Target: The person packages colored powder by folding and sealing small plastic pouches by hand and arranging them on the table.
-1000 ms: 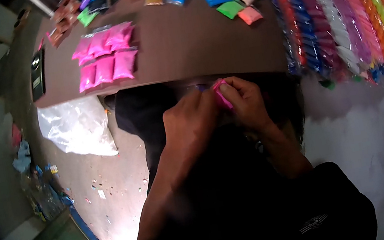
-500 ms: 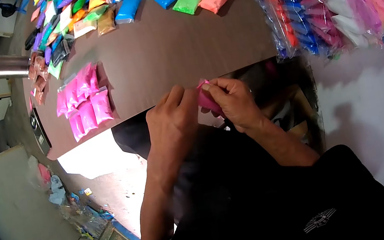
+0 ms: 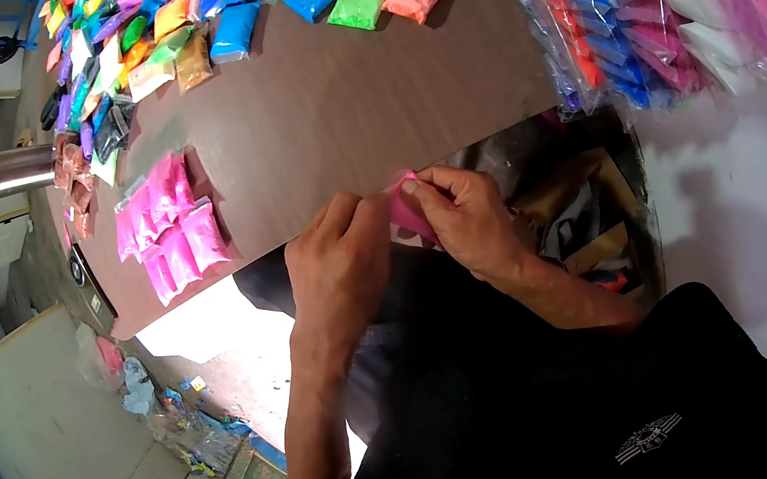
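Since the frame half a second ago, the whole view has swung a little, so the two hands and the rows of pink packets sit slightly lower in it, while the hands keep the same close pairing around one pink packet (image 3: 412,218). That packet is just off the front edge of the tabletop (image 3: 300,101), over the lap; the right hand (image 3: 474,219) pinches it, thumb laid across its upper part. The left hand (image 3: 341,255) is curled, knuckles up, at the packet's 9 o'clock side; its fingertips are hidden, so I cannot tell how firmly they grip. To handle the packet well here, I would keep the right thumb flat and steady, pressing only the film so the soft filling isn't squeezed upward, and let the left fingertips work in short, even pinches, wrists close together. Dipping the knuckles a little would probably help the eyes follow the edge. From the held packet, six pink packets (image 3: 178,256) lie in two rows at about 9 o'clock, loose mixed-colour packets (image 3: 235,33) spread from 10 to 12, and long strips of packets (image 3: 655,42) at about 2.
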`<state>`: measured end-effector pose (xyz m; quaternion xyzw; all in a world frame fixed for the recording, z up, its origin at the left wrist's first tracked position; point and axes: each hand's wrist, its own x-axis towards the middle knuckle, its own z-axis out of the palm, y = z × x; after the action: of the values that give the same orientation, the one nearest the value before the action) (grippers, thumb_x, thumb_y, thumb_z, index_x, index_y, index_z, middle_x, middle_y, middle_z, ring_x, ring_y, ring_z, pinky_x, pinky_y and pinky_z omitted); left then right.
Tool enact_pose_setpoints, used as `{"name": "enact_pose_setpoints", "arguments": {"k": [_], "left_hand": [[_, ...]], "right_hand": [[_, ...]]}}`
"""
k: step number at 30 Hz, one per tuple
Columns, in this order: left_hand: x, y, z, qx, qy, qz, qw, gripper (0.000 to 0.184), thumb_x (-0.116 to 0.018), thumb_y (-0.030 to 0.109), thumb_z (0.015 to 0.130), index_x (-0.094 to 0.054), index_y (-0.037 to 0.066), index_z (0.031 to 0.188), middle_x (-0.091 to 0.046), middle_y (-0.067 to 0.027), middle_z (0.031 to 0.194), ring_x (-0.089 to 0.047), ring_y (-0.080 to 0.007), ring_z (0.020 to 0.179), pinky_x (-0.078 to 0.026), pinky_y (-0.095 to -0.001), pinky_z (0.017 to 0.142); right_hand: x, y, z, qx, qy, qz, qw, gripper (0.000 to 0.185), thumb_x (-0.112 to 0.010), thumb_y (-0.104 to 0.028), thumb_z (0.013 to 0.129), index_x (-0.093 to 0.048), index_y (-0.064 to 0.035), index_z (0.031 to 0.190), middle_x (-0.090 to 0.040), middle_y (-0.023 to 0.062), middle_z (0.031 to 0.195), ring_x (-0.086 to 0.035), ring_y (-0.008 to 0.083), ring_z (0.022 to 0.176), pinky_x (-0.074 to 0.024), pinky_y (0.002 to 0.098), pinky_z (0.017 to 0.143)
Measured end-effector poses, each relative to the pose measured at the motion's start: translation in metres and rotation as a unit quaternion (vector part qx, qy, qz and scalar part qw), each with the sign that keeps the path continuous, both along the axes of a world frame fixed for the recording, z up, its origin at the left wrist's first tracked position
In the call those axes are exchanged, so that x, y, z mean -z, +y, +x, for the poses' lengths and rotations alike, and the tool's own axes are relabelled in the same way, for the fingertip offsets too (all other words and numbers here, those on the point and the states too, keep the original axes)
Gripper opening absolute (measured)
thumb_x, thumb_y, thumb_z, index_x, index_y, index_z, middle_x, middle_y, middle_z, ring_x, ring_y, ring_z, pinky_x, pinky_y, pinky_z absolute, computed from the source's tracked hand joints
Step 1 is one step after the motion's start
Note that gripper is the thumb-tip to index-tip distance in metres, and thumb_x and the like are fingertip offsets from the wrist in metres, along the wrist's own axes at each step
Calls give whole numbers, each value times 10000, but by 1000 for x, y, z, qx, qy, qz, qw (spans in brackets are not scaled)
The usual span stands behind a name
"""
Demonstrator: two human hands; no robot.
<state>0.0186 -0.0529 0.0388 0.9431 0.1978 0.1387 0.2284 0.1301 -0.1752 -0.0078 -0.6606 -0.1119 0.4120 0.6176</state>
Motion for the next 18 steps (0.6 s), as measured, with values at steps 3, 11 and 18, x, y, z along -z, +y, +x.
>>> {"name": "enact_pose_setpoints", "arguments": {"k": [3,11,18], "left_hand": [[5,5,1,19,-1,-17,1000,87,-747,52,893,-724,66,976,-662,-95,842,-684,-312,735,-549,-395,651],[10,10,5,44,-20,-4,999,108,-743,20,877,-719,73,968,-666,-78,851,-689,-292,734,-555,-393,628],[25,3,9,39,-59,46,996,129,-683,15,806,-649,88,906,-559,-54,789,-652,-238,701,-518,-365,554]], "right_hand": [[-3,0,3,-14,-17,13,1000,228,-647,-164,1019,-725,46,981,-683,29,735,-595,64,666,-493,260,597],[-9,-1,7,-29,-4,9,1000,229,-627,-148,1024,-715,51,954,-683,33,736,-618,79,656,-499,266,585],[-5,-2,9,-39,-35,-1,999,236,-620,-155,1024,-711,40,927,-665,25,713,-592,77,632,-487,272,572]]}}
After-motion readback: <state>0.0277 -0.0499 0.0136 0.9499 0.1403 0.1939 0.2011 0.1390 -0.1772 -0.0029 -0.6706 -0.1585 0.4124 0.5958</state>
